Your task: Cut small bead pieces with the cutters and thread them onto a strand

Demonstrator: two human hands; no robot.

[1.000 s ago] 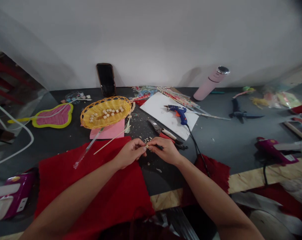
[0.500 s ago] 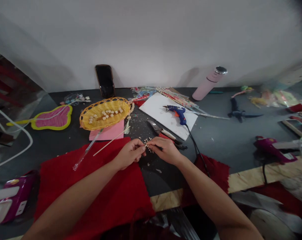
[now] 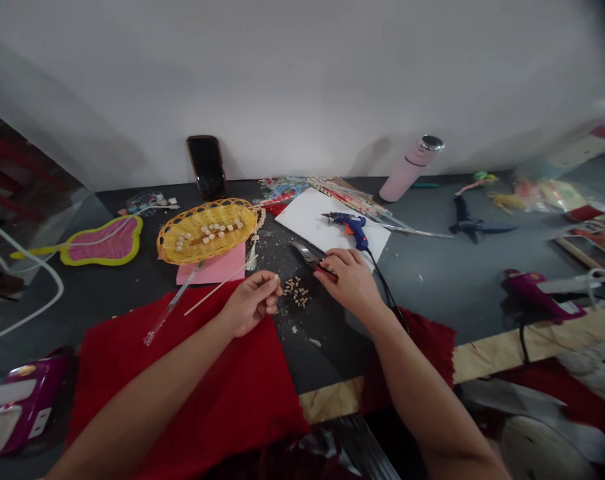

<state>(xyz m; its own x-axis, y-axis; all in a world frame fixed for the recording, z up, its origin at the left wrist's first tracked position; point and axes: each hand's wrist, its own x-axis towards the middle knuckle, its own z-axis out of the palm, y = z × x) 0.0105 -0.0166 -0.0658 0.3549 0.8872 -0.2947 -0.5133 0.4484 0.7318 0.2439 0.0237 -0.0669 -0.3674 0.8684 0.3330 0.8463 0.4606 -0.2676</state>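
Just left of a pile of small pale pieces (image 3: 297,293), the left hand (image 3: 251,303) pinches a pale piece (image 3: 277,277), best held lightly, while beyond the pile's right side the right hand (image 3: 352,281) curls over red-handled shears (image 3: 309,257), its grip unclear, ideally clear of the blades (image 3: 302,251).

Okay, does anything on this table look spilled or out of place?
Small tan pieces and a whitish scrap lie loose on the dark table, outside the yellow wicker basket, which looks untidy. Nothing looks clearly damaged.
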